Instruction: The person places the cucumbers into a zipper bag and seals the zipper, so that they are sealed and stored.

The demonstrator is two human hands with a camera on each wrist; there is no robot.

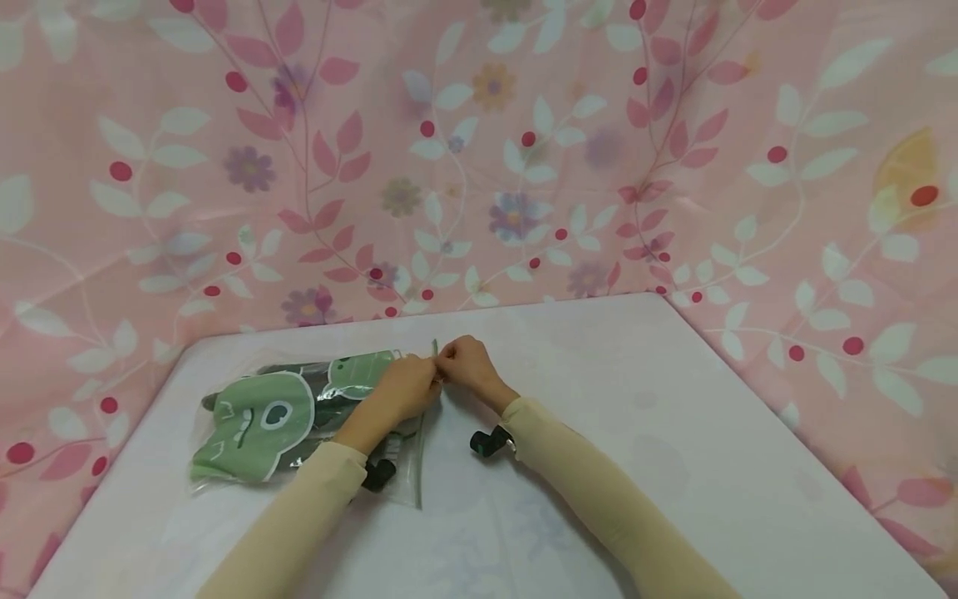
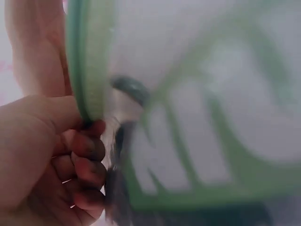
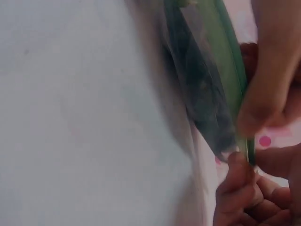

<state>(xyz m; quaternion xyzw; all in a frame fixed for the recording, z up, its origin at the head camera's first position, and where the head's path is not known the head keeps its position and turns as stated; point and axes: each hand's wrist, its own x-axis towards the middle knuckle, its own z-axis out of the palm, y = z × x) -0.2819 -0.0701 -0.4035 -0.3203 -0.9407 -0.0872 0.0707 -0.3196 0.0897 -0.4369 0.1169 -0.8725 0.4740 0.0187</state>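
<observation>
A clear plastic zip bag (image 1: 407, 491) with a green closure strip (image 2: 77, 52) lies on the left half of the table. Green cartoon faces (image 1: 288, 412) show on it, one with a big eye; dark material shows behind them. My left hand (image 1: 407, 387) lies over the bag's right part and pinches the strip between thumb and fingers. Close beside it, my right hand (image 1: 467, 363) pinches the strip toward its far end. In the right wrist view, the right fingers (image 3: 240, 183) and thumb grip the strip just below the left hand (image 3: 268, 89).
A white cloth covers the table (image 1: 599, 399). Pink floral fabric (image 1: 479, 166) hangs behind it and along both sides. Black wrist cameras (image 1: 490, 443) sit below the cuffs of the pale sleeves.
</observation>
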